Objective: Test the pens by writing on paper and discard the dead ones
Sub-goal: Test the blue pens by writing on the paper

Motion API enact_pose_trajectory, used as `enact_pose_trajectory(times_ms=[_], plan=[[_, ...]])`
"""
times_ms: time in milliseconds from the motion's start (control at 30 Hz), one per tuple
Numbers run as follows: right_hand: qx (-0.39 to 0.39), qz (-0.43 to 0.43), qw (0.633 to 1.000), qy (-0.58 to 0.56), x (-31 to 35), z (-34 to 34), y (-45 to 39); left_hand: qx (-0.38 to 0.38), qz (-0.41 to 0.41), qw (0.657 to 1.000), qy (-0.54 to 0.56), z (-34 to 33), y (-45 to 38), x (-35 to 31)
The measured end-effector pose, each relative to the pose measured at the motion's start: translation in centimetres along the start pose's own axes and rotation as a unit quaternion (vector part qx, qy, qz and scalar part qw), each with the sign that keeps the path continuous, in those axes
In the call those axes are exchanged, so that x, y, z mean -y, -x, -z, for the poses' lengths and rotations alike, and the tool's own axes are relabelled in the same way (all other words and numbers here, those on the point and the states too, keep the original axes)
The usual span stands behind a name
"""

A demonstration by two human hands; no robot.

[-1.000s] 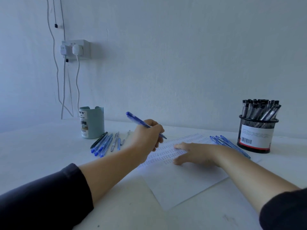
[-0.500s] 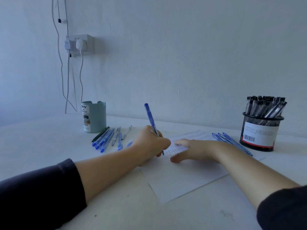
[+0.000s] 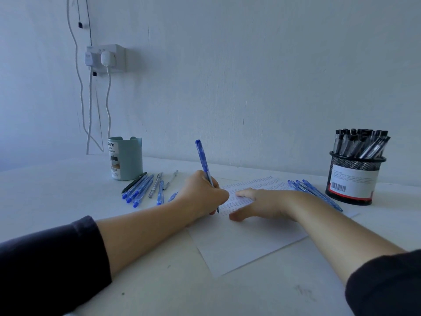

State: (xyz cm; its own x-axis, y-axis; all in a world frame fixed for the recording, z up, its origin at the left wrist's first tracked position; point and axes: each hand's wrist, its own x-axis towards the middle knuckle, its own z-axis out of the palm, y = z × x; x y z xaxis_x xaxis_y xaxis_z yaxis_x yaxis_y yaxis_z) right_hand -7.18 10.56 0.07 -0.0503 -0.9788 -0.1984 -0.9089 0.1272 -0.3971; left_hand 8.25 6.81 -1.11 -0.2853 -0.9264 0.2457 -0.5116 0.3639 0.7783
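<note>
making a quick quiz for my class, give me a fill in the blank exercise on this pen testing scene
1. The left hand grips a ____ pen with its tip down on the paper.
2. The right hand lies ____ on the paper, holding it down.
3. The black mesh cup is full of pens with ____ caps.
4. The teal cup stands on the table below the wall ____.

Missing words: blue; flat; black; socket

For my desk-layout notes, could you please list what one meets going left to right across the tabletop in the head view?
Teal cup → loose pens → left hand holding blue pen → right hand → blue pens → mesh holder.
</note>
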Motion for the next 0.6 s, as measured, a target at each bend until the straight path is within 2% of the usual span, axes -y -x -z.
enact_pose_trajectory(times_ms=[600], plan=[[0.003, 0.0, 1.0, -0.004, -0.02, -0.07, -0.06, -0.006, -0.011, 1.0, -0.02, -0.19, 0.1, -0.01]])
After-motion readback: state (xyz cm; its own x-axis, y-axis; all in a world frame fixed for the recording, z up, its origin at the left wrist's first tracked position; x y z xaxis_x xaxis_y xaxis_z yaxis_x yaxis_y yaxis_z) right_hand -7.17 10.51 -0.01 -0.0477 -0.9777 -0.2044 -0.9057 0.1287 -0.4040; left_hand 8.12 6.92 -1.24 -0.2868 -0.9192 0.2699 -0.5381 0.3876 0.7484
